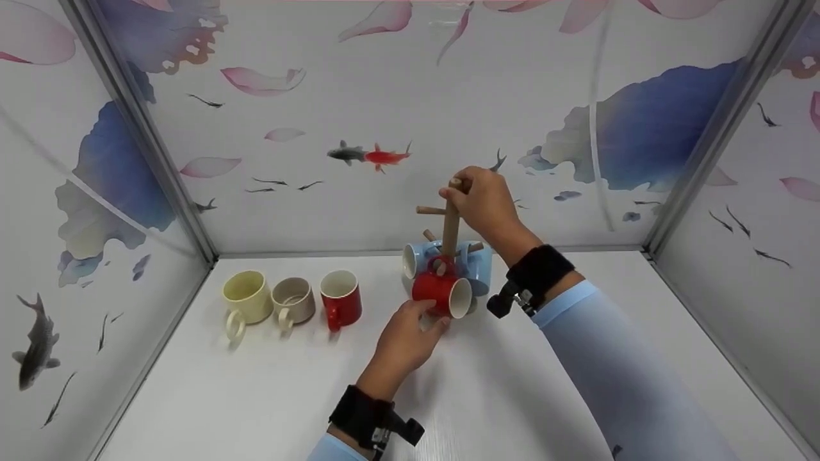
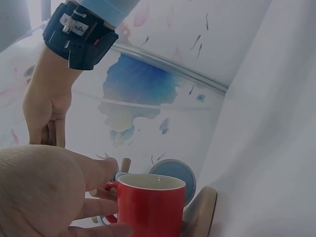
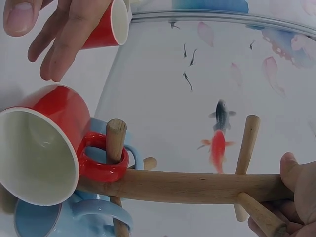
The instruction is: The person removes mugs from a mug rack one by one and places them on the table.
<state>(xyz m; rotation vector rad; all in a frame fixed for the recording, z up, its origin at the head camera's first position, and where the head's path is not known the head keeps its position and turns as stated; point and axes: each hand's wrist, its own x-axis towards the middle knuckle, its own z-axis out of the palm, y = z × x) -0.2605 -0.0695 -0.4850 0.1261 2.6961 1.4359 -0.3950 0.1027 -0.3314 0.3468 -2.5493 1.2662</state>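
A wooden mug rack (image 1: 451, 227) stands at the far side of the white table (image 1: 211, 397), right of the middle. The right hand (image 1: 485, 200) is curled round the top of its post, thumb against fingers. The left hand (image 1: 405, 338) is open, its fingers loosely extended and the thumb apart, just beside the near side of the hanging red mug (image 1: 430, 291); the right wrist view shows a gap between those fingers and the mug, so it holds nothing.

That red mug hangs low on the rack, tilted on its side, its handle looped over a peg (image 3: 116, 131). Its mouth faces right and near in the head view, showing a bare cream inside. Behind it are 2 light blue mugs on the rack: the left blue mug (image 1: 423, 257) turns its pale mouth to the left, and the right blue mug (image 1: 479, 270) is partly hidden by the post and the red mug.

To the left, 3 mugs stand upright in a row: a yellow mug (image 1: 257, 308), a grey-beige mug (image 1: 305, 308) and a standing red mug (image 1: 349, 308). Their mouths face up, showing yellow, beige and whitish inside walls, and their handles point near.
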